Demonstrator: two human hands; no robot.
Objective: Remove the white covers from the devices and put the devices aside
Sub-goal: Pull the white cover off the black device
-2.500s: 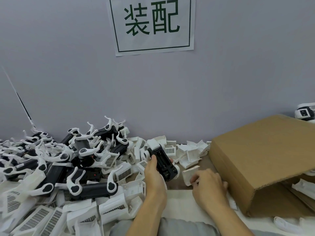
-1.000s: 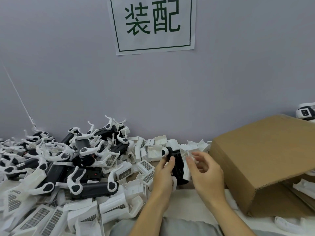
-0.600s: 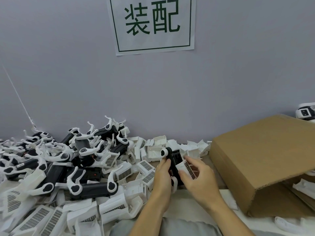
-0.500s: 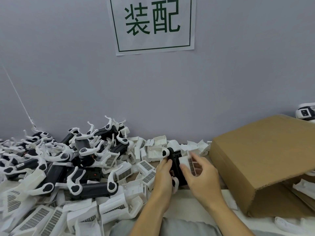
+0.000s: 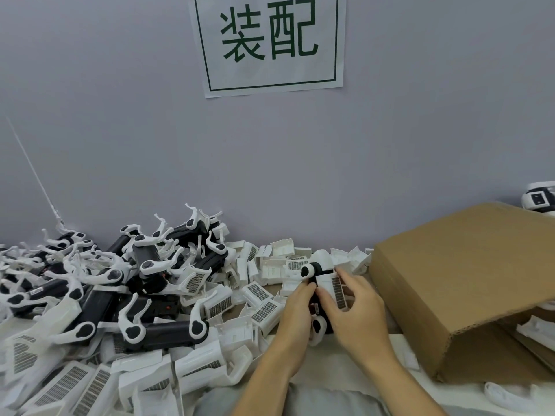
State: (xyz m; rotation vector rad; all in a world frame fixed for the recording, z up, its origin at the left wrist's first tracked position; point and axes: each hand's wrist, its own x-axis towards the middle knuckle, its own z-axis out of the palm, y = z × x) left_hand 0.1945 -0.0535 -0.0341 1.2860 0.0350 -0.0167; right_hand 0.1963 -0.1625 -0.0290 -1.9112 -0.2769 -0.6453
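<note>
A black device (image 5: pixel 313 270) with white round ends stands almost upright between my two hands, just above the table. My left hand (image 5: pixel 295 307) grips its left side. A white cover (image 5: pixel 332 285) with a dark grille lies against the device's right side, and my right hand (image 5: pixel 354 307) pinches it with thumb and fingers. The device's lower part is hidden behind my hands.
A big heap of black-and-white devices (image 5: pixel 99 283) fills the left of the table. Loose white covers (image 5: pixel 258 298) lie around and behind my hands. A brown cardboard box (image 5: pixel 462 280) lies on its side at the right, close to my right hand. A grey wall stands behind.
My right hand left the cover lying on the table, came up to the device and took hold of the white grille cover on its side. My left hand turned the device more upright.
</note>
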